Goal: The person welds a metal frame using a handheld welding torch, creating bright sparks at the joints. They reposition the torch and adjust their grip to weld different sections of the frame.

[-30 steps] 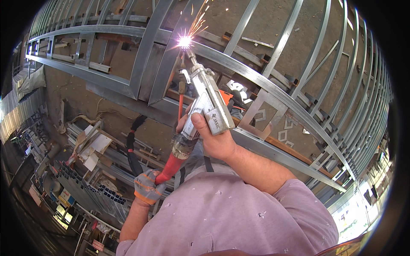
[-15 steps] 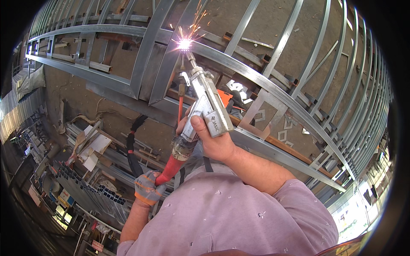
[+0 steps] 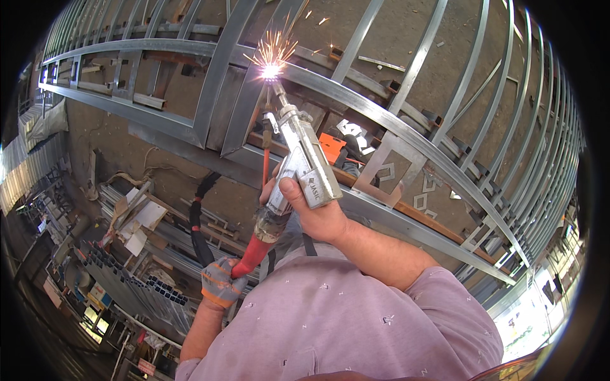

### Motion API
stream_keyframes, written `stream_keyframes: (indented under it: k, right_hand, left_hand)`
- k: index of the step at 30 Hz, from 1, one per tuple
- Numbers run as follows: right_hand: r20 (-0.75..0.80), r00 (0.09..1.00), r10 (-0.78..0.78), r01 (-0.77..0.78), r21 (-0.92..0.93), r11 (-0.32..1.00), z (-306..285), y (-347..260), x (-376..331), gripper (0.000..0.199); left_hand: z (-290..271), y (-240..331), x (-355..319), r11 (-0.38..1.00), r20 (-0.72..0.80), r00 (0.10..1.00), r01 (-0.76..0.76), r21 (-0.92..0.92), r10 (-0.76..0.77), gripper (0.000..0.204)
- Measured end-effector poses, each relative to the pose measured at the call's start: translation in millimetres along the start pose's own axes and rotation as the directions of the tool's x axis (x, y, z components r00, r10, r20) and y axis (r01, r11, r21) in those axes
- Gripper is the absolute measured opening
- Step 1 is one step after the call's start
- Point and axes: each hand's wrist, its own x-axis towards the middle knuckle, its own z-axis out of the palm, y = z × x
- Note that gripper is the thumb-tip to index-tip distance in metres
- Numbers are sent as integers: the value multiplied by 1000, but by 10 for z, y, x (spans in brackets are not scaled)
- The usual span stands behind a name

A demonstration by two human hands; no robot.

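The right hand (image 3: 314,213) keeps its grip clenched on the welding gun (image 3: 305,162) — sparks (image 3: 272,60) at its tip spread wider than before (arc burning), while the gloved left hand (image 3: 219,282) grasps the red hose (image 3: 251,254) below.

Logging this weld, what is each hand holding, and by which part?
Right hand grips the welding gun by its grey handle. Gloved left hand holds the red hose below it.

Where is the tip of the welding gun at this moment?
In the head view, upper centre: the welding gun, gripped by the right hand, sparks against the curved steel frame.
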Motion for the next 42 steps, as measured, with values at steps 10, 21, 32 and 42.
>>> stream_keyframes:
  k: [10,21,32,42]
  right_hand:
    - [1,1000,-16,16,61,998,47,-48,-104,37]
    - [-32,999,-25,26,33,999,-64,-202,21,38]
    - [-27,999,-33,32,-40,999,-106,-159,140,40]
    - [-16,1000,-18,17,-104,994,-91,-227,155,37]
  left_hand:
    - [0,6,-130,999,79,997,14,44,-17,33]
    - [-30,100,219,997,-39,997,-72,22,73,26]
    - [19,17,282,999,-29,999,-41,-23,41,22]
    - [11,49,302,999,13,1000,10,-51,-9,20]
